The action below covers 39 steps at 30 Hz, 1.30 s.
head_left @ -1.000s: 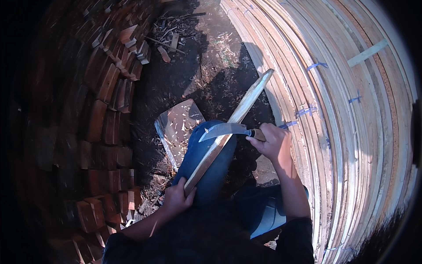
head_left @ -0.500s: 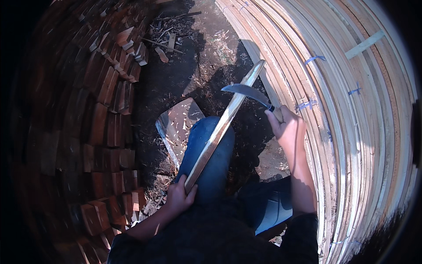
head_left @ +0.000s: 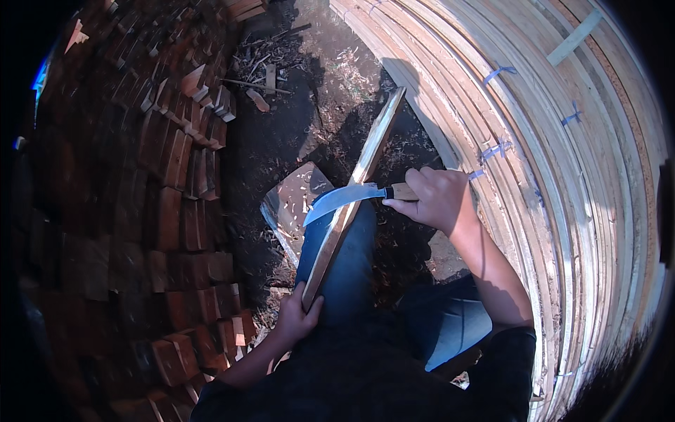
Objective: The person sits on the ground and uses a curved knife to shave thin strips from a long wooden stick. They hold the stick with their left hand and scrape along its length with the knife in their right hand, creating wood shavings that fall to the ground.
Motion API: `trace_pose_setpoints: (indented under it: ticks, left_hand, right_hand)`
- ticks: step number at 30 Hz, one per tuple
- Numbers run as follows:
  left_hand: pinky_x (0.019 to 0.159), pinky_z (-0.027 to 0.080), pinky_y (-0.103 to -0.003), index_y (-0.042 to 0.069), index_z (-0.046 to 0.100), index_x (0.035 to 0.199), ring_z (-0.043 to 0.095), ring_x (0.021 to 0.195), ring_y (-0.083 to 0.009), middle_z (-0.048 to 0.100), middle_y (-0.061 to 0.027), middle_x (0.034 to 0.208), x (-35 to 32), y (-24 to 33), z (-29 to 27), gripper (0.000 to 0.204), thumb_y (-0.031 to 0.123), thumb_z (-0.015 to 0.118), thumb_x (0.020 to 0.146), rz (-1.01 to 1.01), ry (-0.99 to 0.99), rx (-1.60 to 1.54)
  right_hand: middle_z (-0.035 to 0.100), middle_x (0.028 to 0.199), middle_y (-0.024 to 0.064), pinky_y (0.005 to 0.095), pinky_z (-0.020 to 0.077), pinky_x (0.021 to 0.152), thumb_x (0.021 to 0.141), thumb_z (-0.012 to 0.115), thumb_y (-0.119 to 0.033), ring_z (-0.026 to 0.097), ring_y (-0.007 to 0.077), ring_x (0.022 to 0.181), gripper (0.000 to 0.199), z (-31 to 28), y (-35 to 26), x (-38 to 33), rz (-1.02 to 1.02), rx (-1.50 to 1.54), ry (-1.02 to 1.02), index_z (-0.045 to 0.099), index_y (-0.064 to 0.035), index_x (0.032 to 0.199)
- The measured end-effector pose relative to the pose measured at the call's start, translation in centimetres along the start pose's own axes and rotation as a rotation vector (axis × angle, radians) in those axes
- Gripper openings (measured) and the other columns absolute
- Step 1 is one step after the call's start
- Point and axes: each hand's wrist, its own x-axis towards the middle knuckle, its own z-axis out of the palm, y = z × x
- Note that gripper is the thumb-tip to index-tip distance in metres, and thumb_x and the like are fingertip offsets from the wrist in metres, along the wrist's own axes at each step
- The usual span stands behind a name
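Note:
My left hand (head_left: 298,314) is closed round the near end of a long wooden stick (head_left: 371,156), which slants up and away to the right over my jeans-clad knee (head_left: 351,243). Its upper face is pale, its side darker brown. My right hand (head_left: 437,198) grips the wooden handle of a sickle (head_left: 337,200). The curved blade lies across the stick around its middle, above the knee, with the tip pointing left and down toward me. Whether the edge bites into the wood I cannot tell.
Stacked brown wood pieces (head_left: 179,211) rise along the left. Long pale boards (head_left: 562,176), bundled with blue ties (head_left: 498,74), run along the right. A flat slab (head_left: 288,200) strewn with shavings lies beyond my knee. Wood scraps (head_left: 267,67) litter the dark ground farther off.
My right hand has drawn the sickle along the stick toward me and to the left, from near the far end to the middle. The left hand keeps its grip.

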Motion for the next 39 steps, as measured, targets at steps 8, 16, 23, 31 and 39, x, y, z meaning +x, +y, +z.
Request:
trace_pose_setpoints:
  ticks: [8,16,23,31,39]
  left_hand:
    - [0.053,0.048,-0.038,-0.003,0.056,0.096,0.065,0.057,-0.0313,0.061,-0.0182,0.062,-0.3,-1.3,0.4,0.024,0.017,0.065,0.086,0.046,0.018,-0.024]
    - [0.055,0.047,-0.034,-0.001,0.057,0.099,0.064,0.057,-0.0222,0.060,-0.0140,0.062,0.2,0.0,-0.2,0.023,0.017,0.065,0.087,-0.015,-0.050,-0.078]
    - [0.053,0.045,-0.034,0.000,0.057,0.099,0.061,0.054,-0.0218,0.057,-0.0123,0.060,-0.1,0.1,-0.3,0.021,0.015,0.065,0.086,-0.082,-0.070,-0.064]
    - [0.052,0.044,-0.035,0.001,0.054,0.092,0.060,0.054,-0.0244,0.056,-0.0130,0.059,0.0,0.3,-0.2,0.018,0.015,0.064,0.086,-0.131,-0.090,-0.067]
    - [0.054,0.046,-0.037,-0.001,0.055,0.094,0.063,0.057,-0.0274,0.058,-0.0149,0.062,0.1,0.5,-0.2,0.020,0.015,0.064,0.086,-0.059,-0.058,-0.015]
  right_hand:
    - [0.052,0.051,0.0032,0.0316,0.0452,0.040,0.074,0.072,-0.056,0.058,0.0211,0.044,0.050,-0.3,-1.5,-1.7,0.040,0.064,0.010,0.052,-0.0119,0.063]
    - [0.048,0.057,-0.0016,0.0262,0.0374,0.045,0.096,0.060,-0.027,0.048,0.0104,0.044,0.025,-0.4,2.7,0.7,0.694,0.953,0.208,0.052,-0.0038,0.092]
    - [0.054,0.064,0.0034,0.0201,0.0335,0.034,0.101,0.046,-0.034,0.046,0.0071,0.041,0.035,-1.7,2.9,1.7,0.905,1.381,-0.048,0.057,-0.0004,0.099]
    - [0.056,0.064,0.0047,0.0214,0.0328,0.036,0.101,0.048,-0.021,0.046,0.0065,0.041,0.028,-1.5,-0.1,0.2,0.927,1.336,0.059,0.056,0.0019,0.115]
    - [0.055,0.064,0.0060,0.0218,0.0342,0.039,0.100,0.050,-0.017,0.044,0.0061,0.041,0.029,-2.1,-1.3,-0.2,0.942,1.374,0.052,0.053,0.0034,0.121]
